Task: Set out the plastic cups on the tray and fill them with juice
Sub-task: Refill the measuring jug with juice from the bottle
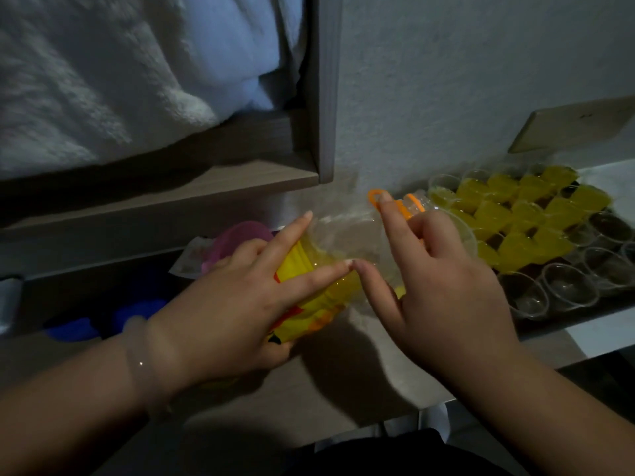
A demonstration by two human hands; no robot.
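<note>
Lying tilted on its side at the picture's middle, the juice bottle points its neck toward 2 o'clock, yellow juice pooled in the labelled lower half; the left hand clasps that half, fingers laid nearly straight over the top and thumb wrapped beneath; the right hand is at the neck, forefinger stretched to the orange cap ring, thumb reaching toward 9 o'clock to meet the left forefinger's tip, remaining fingers curled on a clear cup just beside the bottle's mouth. At 3 o'clock of the hands the tray carries rows of filled cups; empty cups line its near edge. A pink lid sits at 10 o'clock of the left hand.
</note>
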